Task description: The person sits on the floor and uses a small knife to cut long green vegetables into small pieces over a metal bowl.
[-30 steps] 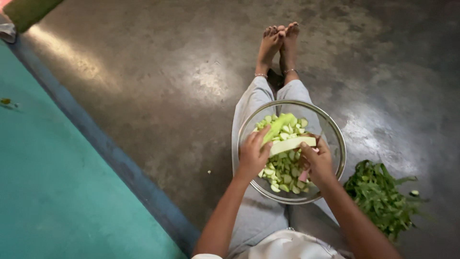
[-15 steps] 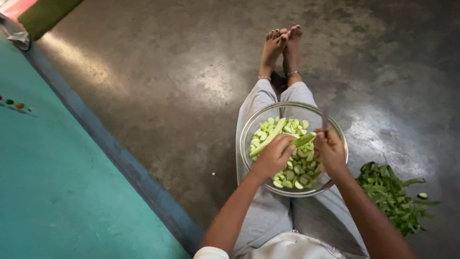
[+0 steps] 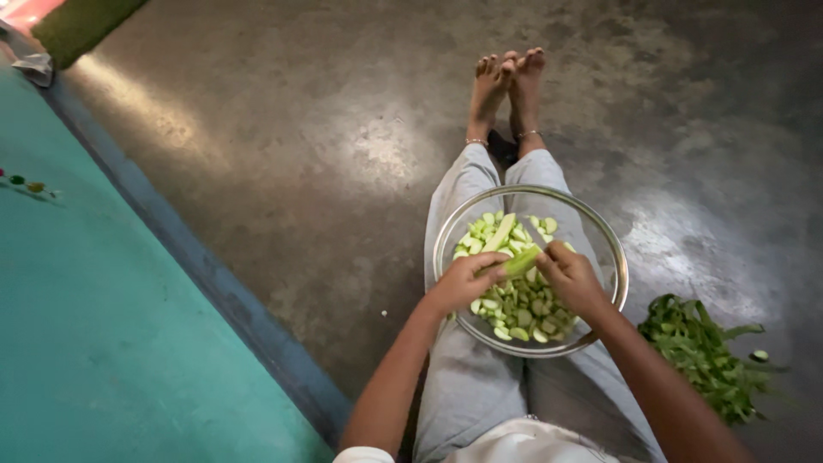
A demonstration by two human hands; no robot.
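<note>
A glass bowl [image 3: 610, 257] of pale green cut pieces [image 3: 514, 309] rests on the person's lap, above the outstretched legs. The left hand [image 3: 463, 281] grips a long green vegetable strip [image 3: 521, 261] over the bowl. The right hand [image 3: 569, 276] is closed beside it, touching the strip's end. A heap of green peelings [image 3: 699, 353] lies on the floor at the right.

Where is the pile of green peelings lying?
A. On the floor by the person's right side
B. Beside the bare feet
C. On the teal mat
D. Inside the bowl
A: the green peelings lie on the grey floor, right of the glass bowl.
</note>
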